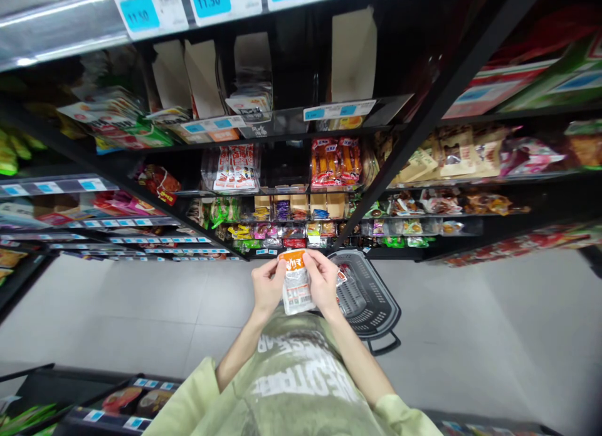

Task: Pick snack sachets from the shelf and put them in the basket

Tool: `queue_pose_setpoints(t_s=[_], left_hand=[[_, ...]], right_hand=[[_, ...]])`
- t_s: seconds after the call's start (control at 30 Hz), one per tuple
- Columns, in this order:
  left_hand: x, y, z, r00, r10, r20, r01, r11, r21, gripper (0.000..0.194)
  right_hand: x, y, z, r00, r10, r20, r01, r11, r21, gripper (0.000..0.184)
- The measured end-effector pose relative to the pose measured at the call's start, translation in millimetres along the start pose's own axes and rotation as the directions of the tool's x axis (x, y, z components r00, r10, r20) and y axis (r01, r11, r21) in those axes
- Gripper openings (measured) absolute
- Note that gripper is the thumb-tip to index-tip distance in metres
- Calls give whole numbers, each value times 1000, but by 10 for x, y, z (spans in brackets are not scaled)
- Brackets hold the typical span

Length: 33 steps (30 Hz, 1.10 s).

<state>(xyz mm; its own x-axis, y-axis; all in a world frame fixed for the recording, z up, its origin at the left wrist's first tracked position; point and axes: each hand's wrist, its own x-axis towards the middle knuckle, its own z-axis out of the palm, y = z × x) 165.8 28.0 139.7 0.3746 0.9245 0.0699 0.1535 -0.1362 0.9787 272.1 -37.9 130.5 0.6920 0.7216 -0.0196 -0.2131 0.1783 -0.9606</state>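
Between both hands, in front of my body, I hold a small flat snack packet [297,288], white and silvery with an orange band along its top. My left hand [268,285] pinches its upper left edge with the fingers closed. The upper right edge is gripped by my right hand [323,284], thumb on the front. Fine print and a barcode show on the packet's lower part; the text is too small to read. Just right of my right hand, a grey shopping basket [376,292] stands on the floor, with a few packaged items [342,278] partly hidden by that hand.
Ahead rise black store shelves [282,132] filled with packaged snacks, including red sausage packs [335,163] and white-red packets [236,166]. A shelf edge with price tags [211,0] juts out near the top. Grey floor tiles [155,298] lie below; another display [136,398] stands behind at lower left.
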Motion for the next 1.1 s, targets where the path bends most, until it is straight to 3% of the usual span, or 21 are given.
queue_pose_setpoints(t_s=[0.17,0.27,0.37,0.47,0.53,0.63,0.73,0.77,0.83,0.9,1.0,1.1], left_hand=[[-4,-20,10,1000,1,-5,-1,1000,12,37],[18,-5,16,997,15,-70,-14,1000,12,29],[38,27,11,983,143,-114,-131,985,111,44],[13,29,26,953,273,128,-297,925,239,39],[-28,-7,59,924,273,268,-336,914,226,51],[-89,-102,112,951,181,252,-215,970,115,60],[-120,-168,131,972,-51,229,92,980,-175,45],[-127,-171,131,952,-138,273,222,926,-306,44],[-143,-145,130,873,-262,412,461,721,-517,45],[-166,-101,135,788,-319,527,612,494,-617,46],[-206,-58,149,721,-361,592,688,273,-672,47],[-231,-73,154,704,-366,609,695,179,-696,48]], right_hand=[[3,46,18,1000,7,-16,-8,999,-39,28],[33,74,22,999,-13,-51,8,995,-96,28],[82,85,2,993,-53,-107,35,986,-161,28],[102,75,-27,988,-78,-131,53,981,-185,27],[90,65,-37,995,-39,-87,27,990,-136,29],[66,66,-45,999,45,21,-44,998,-48,32],[88,97,-78,997,-31,-64,23,991,-132,27],[107,111,-97,988,-94,-125,68,978,-196,25],[146,141,-141,960,-199,-199,136,947,-290,22],[171,165,-175,962,-188,-199,137,961,-242,23],[169,181,-179,988,-42,-151,38,999,-28,28],[146,177,-148,991,19,-136,-12,999,53,31]])
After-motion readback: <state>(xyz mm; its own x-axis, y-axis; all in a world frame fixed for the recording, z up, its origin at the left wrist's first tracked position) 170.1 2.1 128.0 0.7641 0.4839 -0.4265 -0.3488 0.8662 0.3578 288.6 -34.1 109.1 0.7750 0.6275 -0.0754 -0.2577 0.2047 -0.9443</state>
